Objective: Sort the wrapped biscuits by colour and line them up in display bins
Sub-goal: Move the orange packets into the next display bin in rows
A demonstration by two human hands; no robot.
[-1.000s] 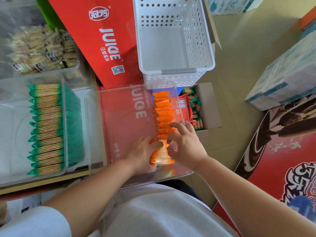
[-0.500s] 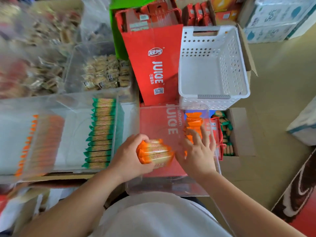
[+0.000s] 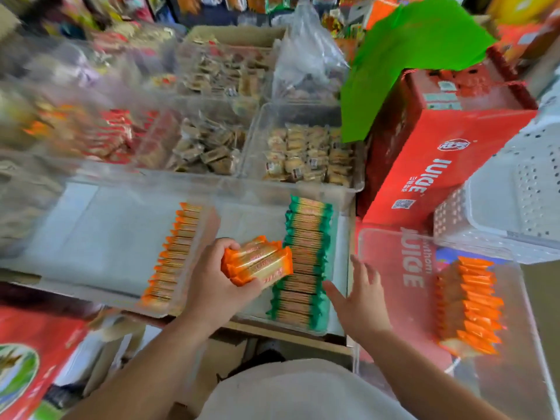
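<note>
My left hand (image 3: pixel 218 283) grips a small stack of orange-wrapped biscuits (image 3: pixel 257 263), held above the gap between two clear display bins. The left bin (image 3: pixel 91 225) has a row of orange biscuits (image 3: pixel 172 256) lined along its right side. The bin beside it (image 3: pixel 251 219) holds a row of green-wrapped biscuits (image 3: pixel 306 262). My right hand (image 3: pixel 360 301) hovers empty with fingers spread, just right of the green row. A clear tray (image 3: pixel 500 359) at right holds the other orange biscuits (image 3: pixel 472 304).
Red juice cartons (image 3: pixel 433 165) and a white perforated basket (image 3: pixel 515 201) stand at right. Clear bins of other wrapped snacks (image 3: pixel 306 153) sit behind the display bins. Another red box (image 3: pixel 33 353) lies at lower left.
My left hand lifted a stack of orange biscuits out of the right tray and carried it left toward the display bins. My right hand left the tray and opened. The view swung left.
</note>
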